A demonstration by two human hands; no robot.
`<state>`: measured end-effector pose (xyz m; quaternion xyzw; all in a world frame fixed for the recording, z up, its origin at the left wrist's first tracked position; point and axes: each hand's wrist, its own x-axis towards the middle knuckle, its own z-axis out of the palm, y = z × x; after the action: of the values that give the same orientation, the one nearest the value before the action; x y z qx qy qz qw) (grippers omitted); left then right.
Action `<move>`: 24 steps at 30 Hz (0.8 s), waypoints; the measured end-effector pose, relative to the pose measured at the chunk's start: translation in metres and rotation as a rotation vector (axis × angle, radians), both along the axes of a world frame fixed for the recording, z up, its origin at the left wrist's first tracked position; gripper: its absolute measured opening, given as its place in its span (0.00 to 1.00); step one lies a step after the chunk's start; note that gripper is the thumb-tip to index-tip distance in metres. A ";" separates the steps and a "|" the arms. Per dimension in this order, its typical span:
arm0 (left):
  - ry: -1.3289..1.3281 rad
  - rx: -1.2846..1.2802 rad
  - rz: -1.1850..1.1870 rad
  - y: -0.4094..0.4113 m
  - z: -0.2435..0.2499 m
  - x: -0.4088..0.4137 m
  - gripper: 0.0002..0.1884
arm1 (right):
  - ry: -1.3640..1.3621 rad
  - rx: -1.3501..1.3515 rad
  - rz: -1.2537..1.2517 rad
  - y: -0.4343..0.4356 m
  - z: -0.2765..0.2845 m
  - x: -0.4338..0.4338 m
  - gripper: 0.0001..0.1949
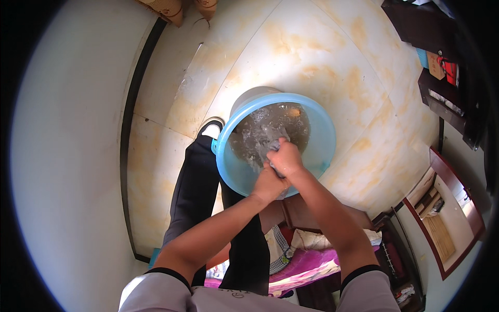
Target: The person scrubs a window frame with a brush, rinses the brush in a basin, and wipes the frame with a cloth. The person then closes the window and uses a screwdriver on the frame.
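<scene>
Both hands are over the near part of a light blue plastic bucket (329, 136) that holds murky grey water (249, 124). My left hand (271, 185) and my right hand (286, 156) are closed around a wet grey cloth (275, 146), close together, the right one a little farther forward. Water streams from the cloth into the bucket. Part of the cloth hangs below my left hand near the rim. A small orange patch (294, 112) shows at the water's far side; whether it is an object or a reflection, I cannot tell.
The bucket stands on a marbled tile floor (312, 46), beside my shoe (211, 130). A white wall (78, 136) with a dark baseboard runs along the left. Behind the bucket's near side is a bed with a purple blanket (312, 265). Dark wooden furniture (440, 89) and a red-framed doorway (434, 218) are at right.
</scene>
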<state>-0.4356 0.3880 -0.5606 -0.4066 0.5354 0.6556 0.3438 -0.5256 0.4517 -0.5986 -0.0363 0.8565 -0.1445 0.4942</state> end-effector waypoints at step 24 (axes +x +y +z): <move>-0.115 1.644 0.983 -0.016 0.015 0.015 0.37 | -0.916 -1.988 -1.048 0.015 0.024 0.011 0.33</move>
<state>-0.4203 0.3725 -0.5455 -0.2489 -0.3399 0.8763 0.2338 -0.5147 0.4665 -0.5747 0.0056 0.0286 -0.9205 0.3896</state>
